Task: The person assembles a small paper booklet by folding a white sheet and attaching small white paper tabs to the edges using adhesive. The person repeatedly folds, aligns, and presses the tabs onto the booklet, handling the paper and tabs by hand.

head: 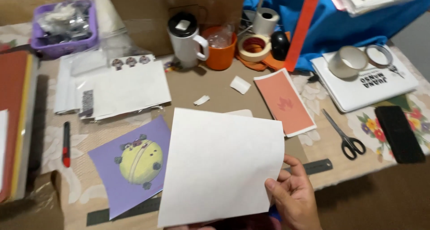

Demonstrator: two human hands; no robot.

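White sheet [219, 167]: we are holding it up over the table's near edge, covering part of the purple print.
Purple print [130, 167]: lying flat to the sheet's left, showing a yellow ball.
Right hand [293, 196]: we are pinching the sheet's lower right edge, thumb on top.
Left hand: we are not seeing it.
Scissors [345, 136]: lying well to the right.

Cluttered surface [313, 95] under a floral cloth, cardboard box [148, 10] behind, blue cloth [349, 24] draped at back right.
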